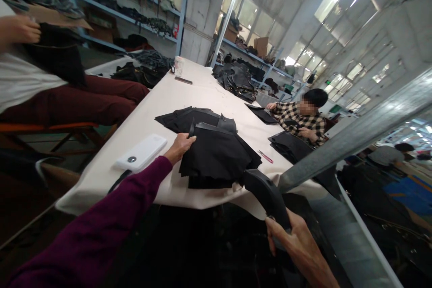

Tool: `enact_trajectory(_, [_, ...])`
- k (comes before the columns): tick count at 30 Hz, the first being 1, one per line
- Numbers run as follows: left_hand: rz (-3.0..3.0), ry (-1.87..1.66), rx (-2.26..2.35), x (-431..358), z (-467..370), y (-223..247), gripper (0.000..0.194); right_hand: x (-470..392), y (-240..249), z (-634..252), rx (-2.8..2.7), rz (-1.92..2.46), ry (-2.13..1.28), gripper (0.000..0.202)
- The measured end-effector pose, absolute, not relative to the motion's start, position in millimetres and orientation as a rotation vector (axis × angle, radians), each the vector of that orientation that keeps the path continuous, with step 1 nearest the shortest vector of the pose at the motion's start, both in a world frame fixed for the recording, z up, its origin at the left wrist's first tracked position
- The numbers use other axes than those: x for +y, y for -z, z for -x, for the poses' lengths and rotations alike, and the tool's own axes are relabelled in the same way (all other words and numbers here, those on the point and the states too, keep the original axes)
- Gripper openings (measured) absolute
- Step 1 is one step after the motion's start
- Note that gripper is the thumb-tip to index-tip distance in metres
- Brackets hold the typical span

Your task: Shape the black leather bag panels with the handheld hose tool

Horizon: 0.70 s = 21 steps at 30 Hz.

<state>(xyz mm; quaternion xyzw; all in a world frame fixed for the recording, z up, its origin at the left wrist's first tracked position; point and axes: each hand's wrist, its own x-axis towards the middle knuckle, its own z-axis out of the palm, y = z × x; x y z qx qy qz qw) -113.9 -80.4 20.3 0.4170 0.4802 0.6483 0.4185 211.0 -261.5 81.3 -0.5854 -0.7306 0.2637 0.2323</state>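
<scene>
My left hand (182,146) pinches the upper left corner of a black fabric panel (219,153) lying on a stack of similar pieces near the table's front edge. Behind it another pile of black pieces (185,119) shows, one with a small metal eyelet. Off the front edge, my right hand (295,238) is closed on a curved black strip (266,193), smooth and leather-like, whose far end reaches the stack's lower right corner. Small pink-handled thread snips (266,156) lie right of the stack. The strip's lower end is hard to make out in the dark.
A white box-shaped device (141,150) with a black cable sits left on the white-covered table (148,108). A slanted metal post (354,135) crosses at right. One person in checks (297,119) works across; another person's hand (25,29) holds black material at left.
</scene>
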Motion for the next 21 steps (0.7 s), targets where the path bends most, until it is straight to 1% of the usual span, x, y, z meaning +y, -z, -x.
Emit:
enact_trajectory(7, [-1.040,-1.430,1.152,-84.5,96.4,-13.7,0.032,-262.0,-68.1,-212.3,-1.990,1.594,-0.802,0.031])
enact_trajectory(10, [-1.028,-1.413,1.134,-84.4,92.5,-12.8,0.032,-265.8,-68.8,-206.8,-2.014,1.577,-0.811,0.028])
enact_trajectory(18, [-1.026,-1.386,1.044,-96.0,93.2,-11.4,0.033,-267.9,-78.7,-174.1,-2.028,1.465,-0.973,0.015])
enact_trajectory(21, [-1.016,-1.391,1.005,-99.8,98.3,-12.9,0.036,-265.9,-79.4,-170.7,-2.026,1.432,-0.986,0.014])
